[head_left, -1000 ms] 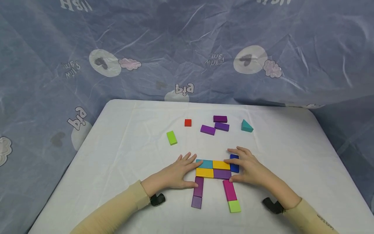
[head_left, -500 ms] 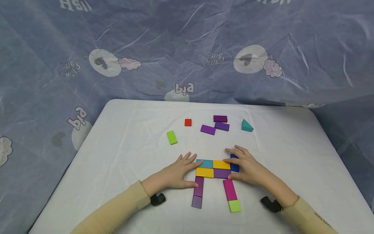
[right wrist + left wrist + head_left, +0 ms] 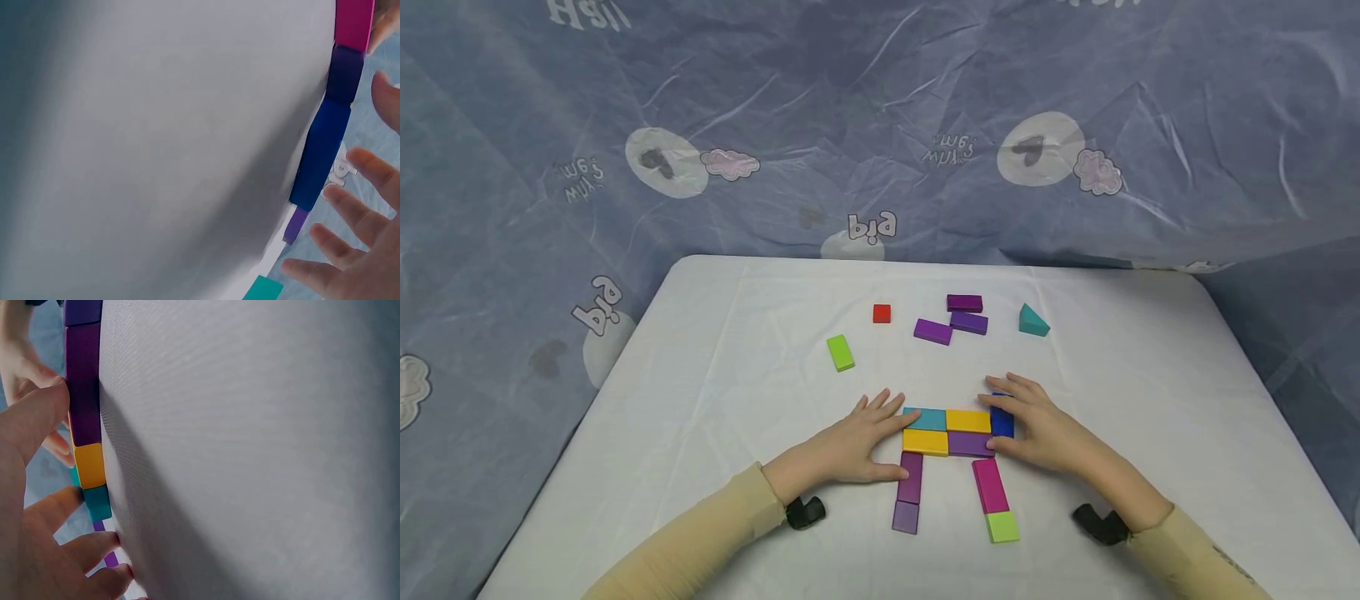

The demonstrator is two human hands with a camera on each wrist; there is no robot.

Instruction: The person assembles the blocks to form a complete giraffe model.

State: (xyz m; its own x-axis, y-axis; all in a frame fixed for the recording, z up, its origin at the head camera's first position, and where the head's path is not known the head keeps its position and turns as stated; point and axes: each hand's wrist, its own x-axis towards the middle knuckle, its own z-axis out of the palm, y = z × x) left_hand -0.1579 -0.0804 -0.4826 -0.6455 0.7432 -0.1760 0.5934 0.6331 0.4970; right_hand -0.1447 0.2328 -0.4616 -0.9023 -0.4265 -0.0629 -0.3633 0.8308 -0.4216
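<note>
Here, my left hand (image 3: 856, 448) lies with fingers apart, index touching the teal block (image 3: 932, 420) at nine o'clock from the far yellow block (image 3: 967, 422), thumb at the plum block (image 3: 910, 488); my right hand (image 3: 1039, 426), fingers apart, reaches over the blue block (image 3: 1002, 424) at three o'clock.

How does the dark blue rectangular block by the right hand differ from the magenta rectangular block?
In the head view, the right hand partly hides the dark blue block; the magenta block shows whole. The blue one points nearly straight ahead; the magenta one slants. Both are plain rectangular blocks.
</note>
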